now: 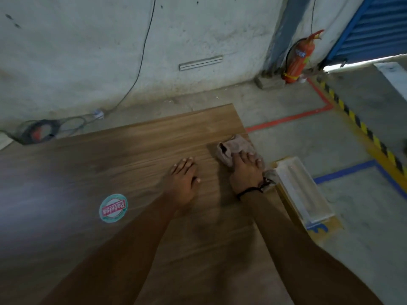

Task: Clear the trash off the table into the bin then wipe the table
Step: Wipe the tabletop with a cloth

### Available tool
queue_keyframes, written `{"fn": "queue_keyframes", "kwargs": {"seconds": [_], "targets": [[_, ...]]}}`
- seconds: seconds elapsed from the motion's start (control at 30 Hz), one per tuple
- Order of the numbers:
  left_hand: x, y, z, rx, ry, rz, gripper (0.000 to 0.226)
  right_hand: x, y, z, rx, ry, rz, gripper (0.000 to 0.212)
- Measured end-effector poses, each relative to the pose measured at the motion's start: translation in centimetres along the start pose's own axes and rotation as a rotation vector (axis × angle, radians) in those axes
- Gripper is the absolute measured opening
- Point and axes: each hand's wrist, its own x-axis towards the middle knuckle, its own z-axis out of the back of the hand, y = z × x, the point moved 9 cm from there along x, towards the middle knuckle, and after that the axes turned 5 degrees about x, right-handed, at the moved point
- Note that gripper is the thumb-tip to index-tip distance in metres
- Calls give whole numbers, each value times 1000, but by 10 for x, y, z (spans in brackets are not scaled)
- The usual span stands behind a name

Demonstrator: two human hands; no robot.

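Note:
A brown wooden table [132,150] fills the lower left of the view. A crumpled brownish cloth [233,146] lies near the table's right edge, and my right hand [246,170] presses down on it with the fingers spread over it. My left hand [182,181] rests flat on the bare tabletop just left of the cloth, fingers apart and holding nothing. A round teal and red sticker [113,208] sits on the table to the left of my left forearm. A rectangular box-like bin [301,190] stands on the floor right beside the table's right edge.
A red fire extinguisher [299,58] stands against the far wall by a blue shutter [374,29]. A coiled cable [41,130] lies on the floor behind the table. Red, blue and yellow-black tape lines [352,115] mark the concrete floor on the right.

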Motion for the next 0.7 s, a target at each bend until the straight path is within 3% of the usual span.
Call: {"fn": "queue_keyframes", "kwargs": {"seconds": [0.17,0.23,0.3,0.4,0.53,0.63,0.7], "targets": [[-14,28,29,-61,-127,53,59,-25,105,-8,238,248,183,53],[-30,49,46,-75,-190,91,57,-20,109,18,460,200,140,55],[-49,76,51,-41,-190,114,58,-4,96,51,551,31,111,61],[-75,112,44,-18,-173,140,56,42,52,69,368,-122,-19,64],[-88,131,32,-12,-168,173,56,78,11,40,159,9,-180,64],[-86,130,27,-41,-187,162,56,74,34,11,77,34,-198,53],[-84,131,27,-55,-198,158,57,62,82,-9,14,43,-100,45]]}}
